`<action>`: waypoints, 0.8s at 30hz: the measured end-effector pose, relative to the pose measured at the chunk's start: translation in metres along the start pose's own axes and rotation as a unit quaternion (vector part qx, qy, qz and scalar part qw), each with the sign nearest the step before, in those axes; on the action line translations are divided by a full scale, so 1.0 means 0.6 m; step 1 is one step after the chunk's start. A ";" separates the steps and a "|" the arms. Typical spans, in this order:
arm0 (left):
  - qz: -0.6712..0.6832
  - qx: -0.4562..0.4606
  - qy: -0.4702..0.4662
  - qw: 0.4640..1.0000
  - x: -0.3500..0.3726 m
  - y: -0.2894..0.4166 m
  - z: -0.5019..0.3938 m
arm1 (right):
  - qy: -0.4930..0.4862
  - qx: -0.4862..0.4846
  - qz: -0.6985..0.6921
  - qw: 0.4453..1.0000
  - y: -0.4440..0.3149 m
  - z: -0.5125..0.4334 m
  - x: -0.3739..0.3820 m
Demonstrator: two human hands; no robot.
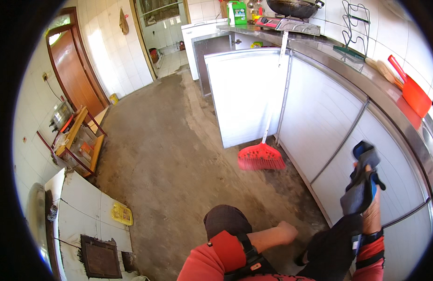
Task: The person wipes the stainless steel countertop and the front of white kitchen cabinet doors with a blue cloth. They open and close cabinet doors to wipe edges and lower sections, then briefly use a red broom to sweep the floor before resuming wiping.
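Note:
My right hand (368, 175) is raised beside the white cabinet doors (384, 158), shut on dark grey and blue cloth items that look like shoes or gloves (358, 193); blur hides which. My left hand (287, 232) is low over my lap, fingers curled, with nothing visible in it. Ahead, a broom with a red head (261, 156) and a white handle leans upright against the counter, bristles on the floor. Beside it a white cabinet door (248, 102) stands swung out from the counter.
A metal counter (318, 52) runs along the right, bearing a wok (293, 7), a green jug (236, 13) and a red dipper (414, 93). At left stand a wooden shelf (76, 131) with pots and a white tiled stove (79, 207). A yellow container (121, 213) is beside the stove.

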State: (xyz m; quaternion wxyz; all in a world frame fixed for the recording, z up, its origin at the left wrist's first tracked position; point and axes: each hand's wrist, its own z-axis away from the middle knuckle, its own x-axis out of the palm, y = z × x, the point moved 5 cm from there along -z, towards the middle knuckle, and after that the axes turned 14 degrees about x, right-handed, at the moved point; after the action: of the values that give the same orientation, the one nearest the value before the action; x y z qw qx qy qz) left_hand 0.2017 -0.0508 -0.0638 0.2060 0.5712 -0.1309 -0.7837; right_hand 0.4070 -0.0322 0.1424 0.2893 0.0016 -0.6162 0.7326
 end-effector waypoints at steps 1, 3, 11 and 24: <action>0.001 -0.010 -0.020 1.000 0.005 0.001 -0.002 | -0.022 0.058 -0.041 0.997 0.034 0.001 -0.003; 0.002 0.015 -0.020 1.000 0.013 0.010 0.000 | -0.092 0.114 -0.062 0.987 0.088 -0.001 -0.009; 0.136 0.016 -0.076 0.988 0.103 0.026 0.019 | -0.140 0.215 -0.158 0.953 0.187 -0.076 -0.059; 0.380 0.043 -0.293 0.876 0.253 0.104 0.112 | -0.026 0.349 -0.093 0.932 0.282 -0.133 -0.038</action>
State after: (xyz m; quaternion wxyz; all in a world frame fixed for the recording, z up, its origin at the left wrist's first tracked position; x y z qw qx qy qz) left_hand 0.1089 -0.1794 -0.1429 0.4156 0.2298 -0.4260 -0.7701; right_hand 0.3824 0.0179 -0.0375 0.3206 0.1789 -0.3259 0.8712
